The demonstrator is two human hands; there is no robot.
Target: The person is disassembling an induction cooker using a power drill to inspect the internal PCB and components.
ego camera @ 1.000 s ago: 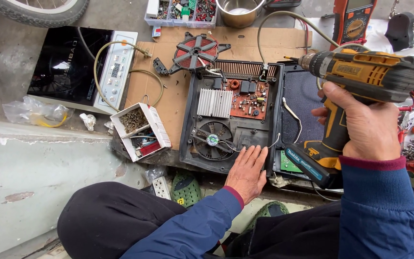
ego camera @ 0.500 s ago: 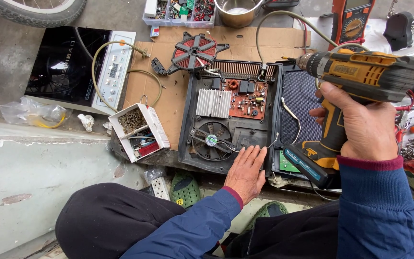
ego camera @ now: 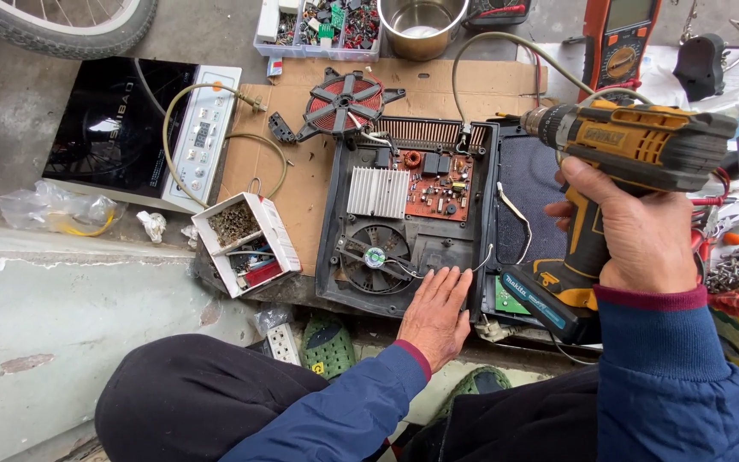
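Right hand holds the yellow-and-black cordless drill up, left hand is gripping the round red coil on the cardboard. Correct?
Not quite. In the head view the left hand lies flat on the near edge of the opened black cooker housing, not on the round red coil, which sits untouched on the cardboard. The right hand does hold the yellow-and-black cordless drill up.

Left hand [ego camera: 434, 315]: palm down, fingers together and extended, resting flat on the near edge of the opened cooker base [ego camera: 404, 214]; blue sleeve bent at the elbow. Right hand [ego camera: 639, 235]: raised to the right of the cooker base, fingers wrapped round a drill's grip; the index finger appears to lie near the trigger, though it is hidden.
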